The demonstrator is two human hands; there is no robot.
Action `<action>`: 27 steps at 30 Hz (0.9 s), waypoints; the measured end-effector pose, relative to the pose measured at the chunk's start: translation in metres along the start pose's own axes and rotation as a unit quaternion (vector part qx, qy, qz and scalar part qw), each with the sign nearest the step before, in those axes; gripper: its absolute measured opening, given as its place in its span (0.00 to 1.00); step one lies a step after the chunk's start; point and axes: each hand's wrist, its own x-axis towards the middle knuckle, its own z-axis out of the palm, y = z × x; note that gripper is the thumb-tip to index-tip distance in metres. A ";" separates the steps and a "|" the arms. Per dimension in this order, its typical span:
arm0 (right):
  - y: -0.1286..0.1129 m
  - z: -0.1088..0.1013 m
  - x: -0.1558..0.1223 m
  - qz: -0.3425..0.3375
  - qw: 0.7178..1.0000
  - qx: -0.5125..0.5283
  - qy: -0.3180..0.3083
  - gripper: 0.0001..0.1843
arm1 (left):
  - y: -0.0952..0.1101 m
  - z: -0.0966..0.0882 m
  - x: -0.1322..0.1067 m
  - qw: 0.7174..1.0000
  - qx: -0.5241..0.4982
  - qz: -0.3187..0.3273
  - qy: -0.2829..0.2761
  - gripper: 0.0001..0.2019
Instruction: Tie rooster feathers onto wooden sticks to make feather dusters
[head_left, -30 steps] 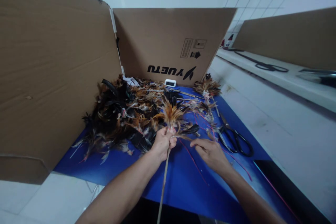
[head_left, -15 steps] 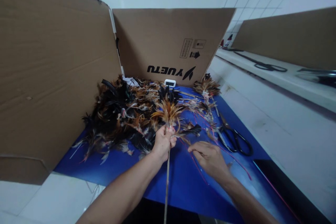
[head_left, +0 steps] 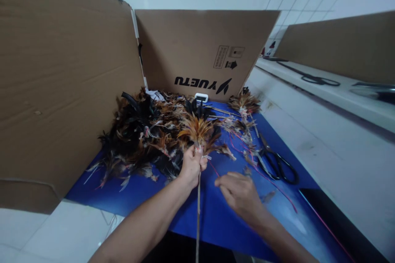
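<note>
My left hand (head_left: pixel 191 165) is closed around the top of a thin stick (head_left: pixel 198 218), just below a bunch of brown and black feathers (head_left: pixel 197 128) fanning out above the fist. Beneath the fist the stick runs down toward my body. A pink string (head_left: pixel 213 169) stretches from the base of the feathers to my right hand (head_left: pixel 239 194), whose fingers are pinched shut on it. Loose feathers (head_left: pixel 226 151) lie just beyond, on the blue table top (head_left: pixel 222 222). The fingertips of my right hand are partly hidden.
A big pile of feathers (head_left: pixel 135 131) covers the table's left and back. Black-handled scissors (head_left: pixel 279 168) lie at right, near a dark flat object (head_left: pixel 336 222). A small white digital timer (head_left: pixel 201 98) stands before the cardboard wall (head_left: pixel 185 49). Another feather bundle (head_left: pixel 245 102) sits back right.
My right hand has moved slightly toward me and left, and the pink string between my hands now shows taut. Feathers beside my left fist have shifted up against the bunch.
</note>
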 end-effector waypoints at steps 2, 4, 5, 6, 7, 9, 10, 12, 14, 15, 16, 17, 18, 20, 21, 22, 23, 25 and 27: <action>0.007 -0.011 0.004 0.033 0.998 -0.020 0.052 0.11 | 0.000 0.000 0.000 1.000 0.000 -0.005 -0.006 0.23; 0.021 -0.023 0.007 0.057 0.989 -0.056 0.121 0.09 | -0.001 0.000 0.001 1.000 -0.002 -0.003 -0.013 0.23; 0.030 -0.028 0.008 0.070 0.984 -0.079 0.146 0.08 | -0.001 0.001 0.001 1.000 -0.003 -0.001 -0.013 0.23; 0.040 -0.031 0.009 0.085 0.979 -0.109 0.149 0.09 | -0.001 0.001 0.001 1.000 -0.004 0.001 -0.011 0.23; 0.050 -0.033 0.009 0.098 0.977 -0.141 0.124 0.11 | -0.001 0.001 0.001 1.000 -0.003 0.000 -0.008 0.23; 0.068 -0.034 0.006 0.108 0.976 -0.185 0.042 0.17 | -0.001 0.001 0.001 1.000 -0.001 -0.001 -0.004 0.23; 0.076 -0.034 0.004 0.108 0.974 -0.197 0.019 0.18 | -0.001 0.001 0.000 1.000 0.000 -0.001 -0.003 0.23; 0.083 -0.032 0.000 0.115 0.971 -0.209 0.012 0.17 | -0.001 0.001 0.000 1.000 0.003 -0.001 -0.003 0.23; 0.079 -0.033 0.000 0.128 0.967 -0.218 0.035 0.13 | -0.001 0.001 0.000 1.000 0.003 0.000 -0.004 0.23; 0.074 -0.033 0.001 0.133 0.964 -0.227 0.047 0.11 | -0.002 0.001 0.000 1.000 0.004 0.000 -0.004 0.23; 0.068 -0.034 0.003 0.138 0.960 -0.238 0.056 0.11 | -0.002 0.001 0.000 1.000 0.007 0.000 -0.005 0.23; 0.060 -0.035 0.006 0.140 0.957 -0.248 0.060 0.12 | -0.002 0.001 0.000 1.000 0.010 0.001 -0.005 0.23; 0.051 -0.035 0.009 0.140 0.956 -0.250 0.062 0.13 | -0.002 0.001 0.000 1.000 0.014 0.002 -0.002 0.23; 0.033 -0.032 0.017 0.139 0.968 -0.201 0.064 0.12 | -0.003 0.002 0.000 1.000 0.028 0.001 0.002 0.23; 0.024 -0.029 0.021 0.142 0.976 -0.153 0.062 0.10 | -0.003 0.002 0.000 0.999 0.036 0.001 0.003 0.23; 0.015 -0.026 0.025 0.150 0.982 -0.097 0.057 0.09 | -0.003 0.003 -0.001 0.999 0.044 0.001 0.003 0.23; 0.008 -0.022 0.029 0.163 0.985 -0.045 0.045 0.09 | -0.003 0.003 -0.001 0.999 0.052 0.002 0.002 0.23; -0.003 -0.014 0.036 0.203 0.979 0.024 0.025 0.10 | -0.003 0.004 -0.002 0.998 0.061 0.008 -0.001 0.22; -0.008 -0.006 0.042 0.247 0.968 0.045 0.017 0.10 | -0.003 0.004 -0.002 0.998 0.066 0.013 0.004 0.22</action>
